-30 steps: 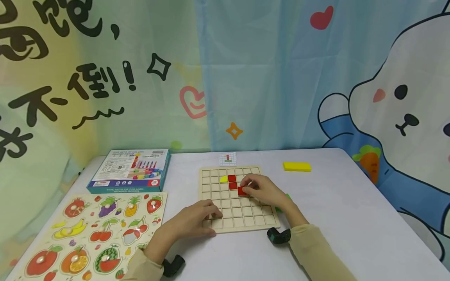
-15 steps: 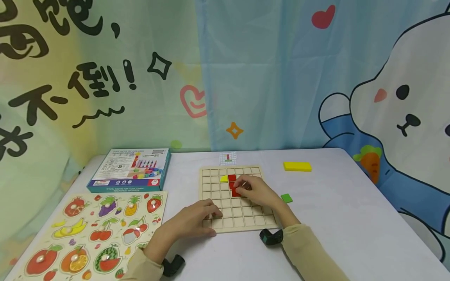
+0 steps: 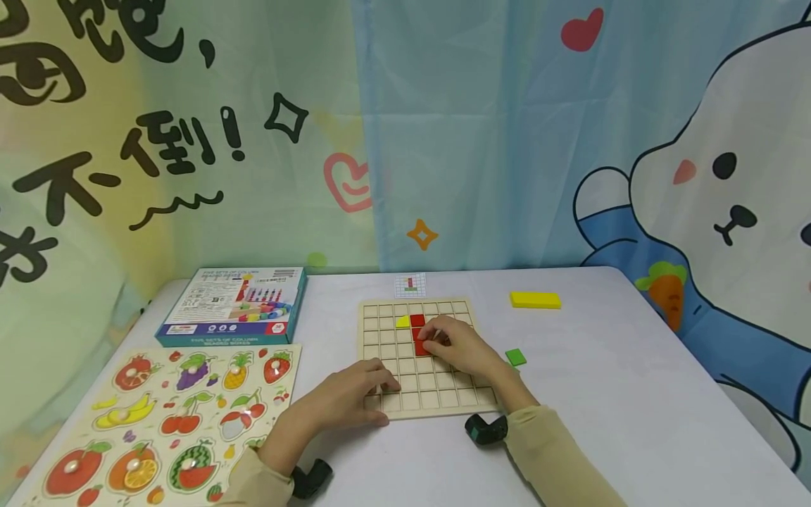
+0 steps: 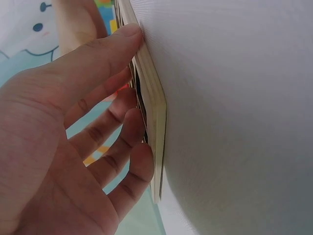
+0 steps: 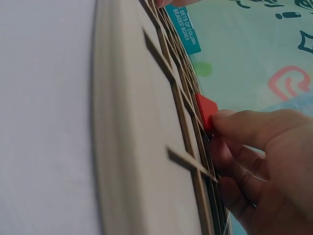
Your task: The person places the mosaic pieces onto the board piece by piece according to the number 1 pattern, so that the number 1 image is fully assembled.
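The right hand (image 3: 465, 345) pinched a red tile (image 5: 206, 108) low between thumb and fingers, clamped by its edges, presumably because so thin a piece left little else to hold and its underside had to meet the grid board (image 3: 437, 385). The tile stood over the board's face, just below two other red pieces, an upper red tile (image 3: 417, 320) and a middle red tile (image 3: 418, 334) partly behind the fingers, so the three made a column; whether it sat fully in its square could not be told. A yellow tile (image 3: 403, 322) lay in the square to the left of the upper one. Down at the board's near left corner, the left hand (image 3: 355, 391) had its fingers bent over the rim and its thumb against the near edge, loosely clamped on the wood, most likely to stop it sliding while small pieces were pressed in. The board lay flat on the white surface (image 3: 640, 408), squarely before the person, where both hands could meet over it. Just beyond its far edge lay a small card (image 3: 410, 286) with a red and green figure on a grid, apparently kept there as a guide in easy sight. A green tile (image 3: 516, 357) and a longer yellow block (image 3: 535, 301) lay off to the right, within reach of the placing hand yet out of the way.
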{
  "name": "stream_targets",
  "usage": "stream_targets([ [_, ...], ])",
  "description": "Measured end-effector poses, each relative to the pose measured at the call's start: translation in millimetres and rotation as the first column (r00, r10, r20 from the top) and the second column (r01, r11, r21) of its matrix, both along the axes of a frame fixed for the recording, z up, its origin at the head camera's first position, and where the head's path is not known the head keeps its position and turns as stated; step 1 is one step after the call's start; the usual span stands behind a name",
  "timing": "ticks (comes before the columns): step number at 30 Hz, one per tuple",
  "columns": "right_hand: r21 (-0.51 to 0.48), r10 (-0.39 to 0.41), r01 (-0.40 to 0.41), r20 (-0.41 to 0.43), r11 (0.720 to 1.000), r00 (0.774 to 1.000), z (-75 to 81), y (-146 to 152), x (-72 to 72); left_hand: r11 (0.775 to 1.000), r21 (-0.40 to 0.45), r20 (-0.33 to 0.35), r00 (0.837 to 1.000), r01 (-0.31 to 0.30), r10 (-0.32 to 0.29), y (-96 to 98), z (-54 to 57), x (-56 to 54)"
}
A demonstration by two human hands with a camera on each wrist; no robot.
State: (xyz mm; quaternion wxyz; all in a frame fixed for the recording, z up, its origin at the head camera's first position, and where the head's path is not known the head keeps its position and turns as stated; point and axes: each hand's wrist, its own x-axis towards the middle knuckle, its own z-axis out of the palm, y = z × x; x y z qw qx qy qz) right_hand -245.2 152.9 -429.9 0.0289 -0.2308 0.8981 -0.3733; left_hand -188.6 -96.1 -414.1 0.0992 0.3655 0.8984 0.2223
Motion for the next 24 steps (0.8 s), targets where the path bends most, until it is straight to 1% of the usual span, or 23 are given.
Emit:
stream_targets([
  [8, 0.046, 0.000, 0.001, -0.025, 0.999, 1.000, 0.2, -0.5, 1.7, 1.000, 0.005, -0.004, 1.000, 0.004, -0.004, -0.3, -1.2, -0.5],
  [15, 0.049, -0.004, 0.005, -0.034, 0.999, 0.999, 1.1, -1.1, 3.6, 1.000, 0.002, 0.000, 1.000, 0.003, -0.003, -0.3, 0.2, -0.5],
  [24, 0.051, 0.016, -0.014, -0.039, 0.999, 0.999, 0.9, 0.0, 4.2, 1.000, 0.010, 0.011, 1.000, 0.002, -0.002, -0.3, 0.0, -0.4],
])
